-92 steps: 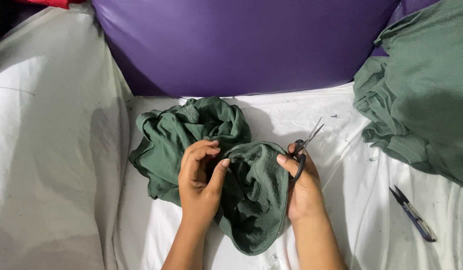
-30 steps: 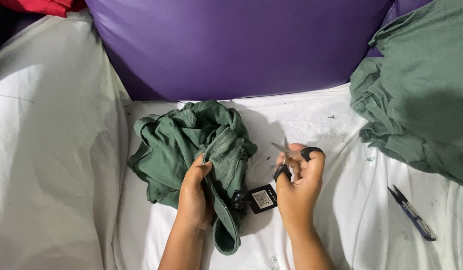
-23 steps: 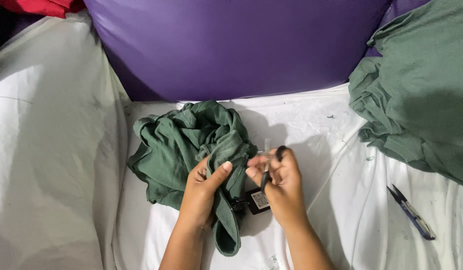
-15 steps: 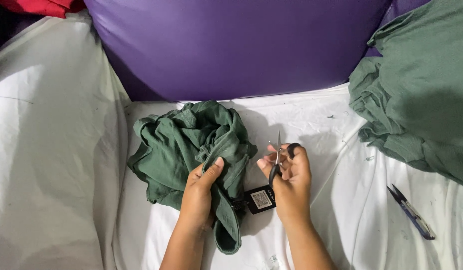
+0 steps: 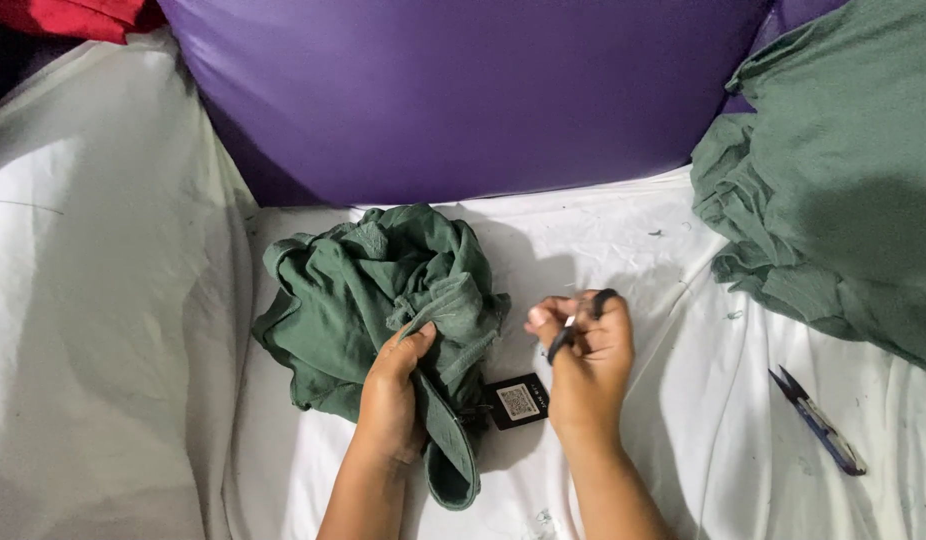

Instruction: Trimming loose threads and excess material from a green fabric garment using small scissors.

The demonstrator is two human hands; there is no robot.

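The left hand grips the green shirt. The right hand holds small scissors near the black tag.

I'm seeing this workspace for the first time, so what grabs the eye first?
Mid-frame, the left hand grips a crumpled green garment with a black tag, while the right hand holds small scissors. Behind looms a purple cushion; a green fabric pile fills the right.

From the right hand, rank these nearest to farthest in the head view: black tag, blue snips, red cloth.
From the right hand:
1. Black tag, just left of it, below the fingers.
2. Blue snips, far right on the white sheet.
3. Red cloth, top left corner.
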